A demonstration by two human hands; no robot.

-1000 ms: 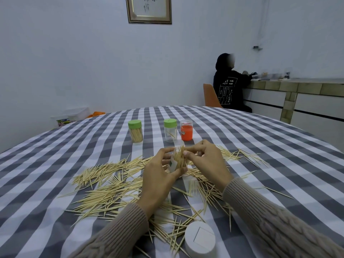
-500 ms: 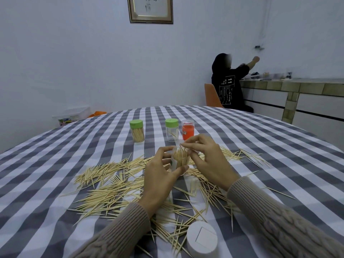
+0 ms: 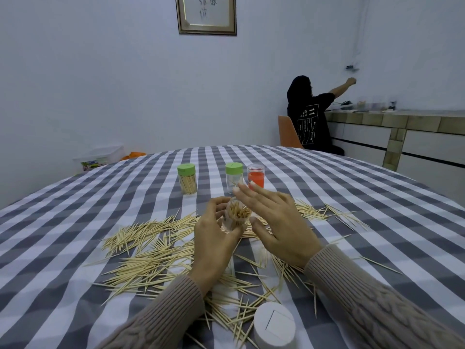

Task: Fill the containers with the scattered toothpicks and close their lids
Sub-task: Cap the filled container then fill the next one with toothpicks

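Left hand [image 3: 214, 238] grips the toothpick-packed container [image 3: 235, 219], lifted just nearer than the orange jar [image 3: 256, 177]. Right hand [image 3: 279, 222] spread wide, empty. Risk: tilt spills protruding picks.

Container [image 3: 235, 219] base hidden behind left hand [image 3: 214, 238] — white lid [image 3: 274, 326] cut off.

- table [image 3: 75, 222], round, covered with a grey and white checked cloth
- framed picture [image 3: 206, 15] on the pale wall, gilt frame
- orange chair [image 3: 288, 133] beyond the table
- person in a black printed top [image 3: 310, 122], back turned, one arm raised to the wall
- tiled counter [image 3: 402, 122] with white cabinet fronts
- clear plastic box [image 3: 100, 157] by the wall at left
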